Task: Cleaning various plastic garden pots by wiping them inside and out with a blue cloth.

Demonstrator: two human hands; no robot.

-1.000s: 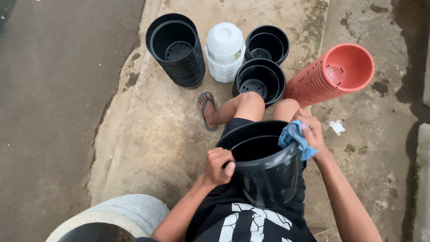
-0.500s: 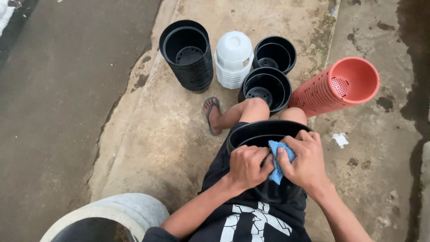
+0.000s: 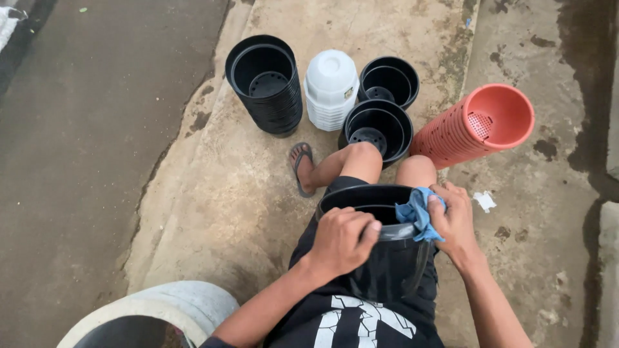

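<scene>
Black plastic, glossy and wet-looking, filled the lap of a seated person: a black pot [image 3: 380, 258] rested against the thighs, its mouth turned up and away from the body. The left hand [image 3: 338, 241] curled over the near rim, fingers pressed together around the edge. The right hand [image 3: 454, 222] pinched a blue cloth [image 3: 418, 216] against the rim on the right side, the cloth bunched between thumb and fingers. Beyond the knees, on the stained concrete floor [image 3: 219, 193], other containers crowded the space just ahead: a tall stack of black pots [image 3: 265, 87] to the left, a white stack [image 3: 331, 90] turned upside down beside it, and two more black pot stacks, the farther stack [image 3: 388, 80] and the nearer stack [image 3: 377, 129], the latter almost touching the left knee. A long stack of terracotta-coloured pots [image 3: 474, 125] lay on its side at the right, its open end facing the camera, close to the right knee. A sandalled foot [image 3: 302, 169] showed between the stacks and the lap. A grey concrete ring [image 3: 155, 309] sat at the lower left.
</scene>
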